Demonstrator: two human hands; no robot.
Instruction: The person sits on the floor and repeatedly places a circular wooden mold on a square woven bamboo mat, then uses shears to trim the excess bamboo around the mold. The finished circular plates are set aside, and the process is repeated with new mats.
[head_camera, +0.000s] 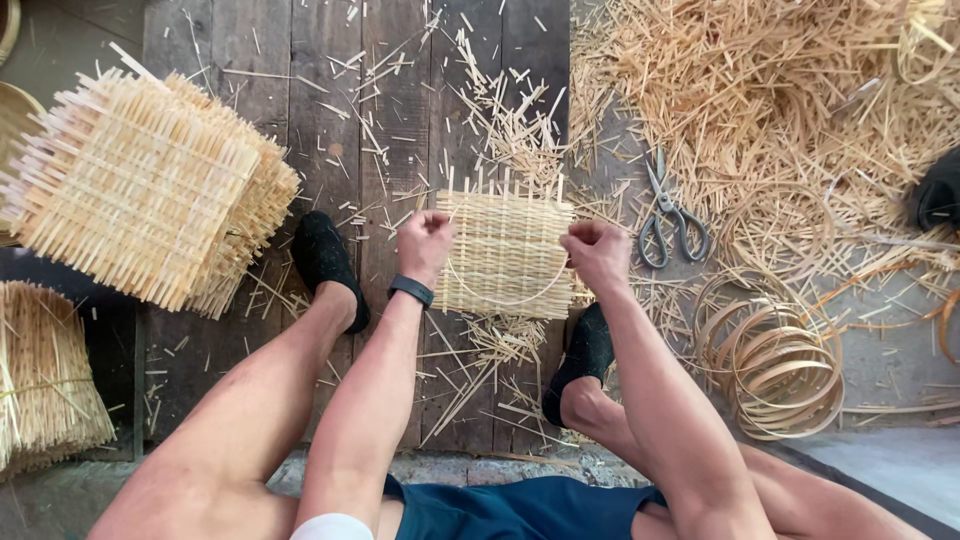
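A square woven bamboo mat with loose strip ends along its top is held up over the plank floor between my knees. My left hand grips its left edge in a closed fist, a dark band on that wrist. My right hand is closed on its right edge. A thin curved bamboo strip arcs across the mat's lower part between both hands.
A stack of finished woven mats lies at left, a bundle of bamboo strips below it. Scissors lie right of the mat. Coiled bamboo hoops sit at lower right, a heap of shavings behind. My black shoes flank the mat.
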